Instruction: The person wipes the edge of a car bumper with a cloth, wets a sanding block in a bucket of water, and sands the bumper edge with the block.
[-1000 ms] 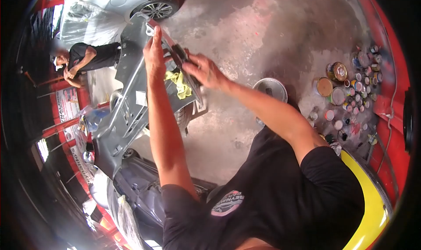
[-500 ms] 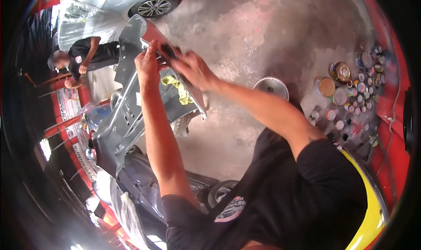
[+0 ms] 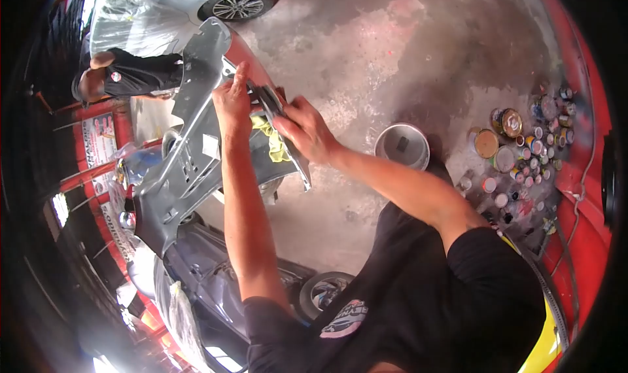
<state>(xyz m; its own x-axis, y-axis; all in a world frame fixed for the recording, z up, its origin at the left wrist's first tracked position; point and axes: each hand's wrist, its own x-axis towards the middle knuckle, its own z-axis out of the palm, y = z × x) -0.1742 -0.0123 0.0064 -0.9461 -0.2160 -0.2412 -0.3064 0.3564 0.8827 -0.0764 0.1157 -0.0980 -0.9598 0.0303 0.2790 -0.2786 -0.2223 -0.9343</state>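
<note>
A large grey car bumper point(image 3: 212, 59) spans the view from upper centre to lower left, its inner side mostly facing me. My left hand point(image 3: 233, 108) is closed around its near edge. On the outer face, my right hand point(image 3: 306, 130) presses with curled fingers; a dark flat piece shows by the fingertips, but its kind is hard to make out. Below my hands, a yellow-green cloth point(image 3: 279, 148) hangs on the bumper.
A round basin point(image 3: 389, 152) with a dark block inside stands on the floor. Several paint cans point(image 3: 486, 143) crowd the right side by a red wall. A wheeled silver car point(image 3: 186, 0), partly under plastic, is at the top. A co-worker point(image 3: 140, 72) bends at upper left.
My right hand has slid down along the bumper's outer face and is less blurred. My left hand and the bumper appear slightly further right. The co-worker has bent and shifted.
</note>
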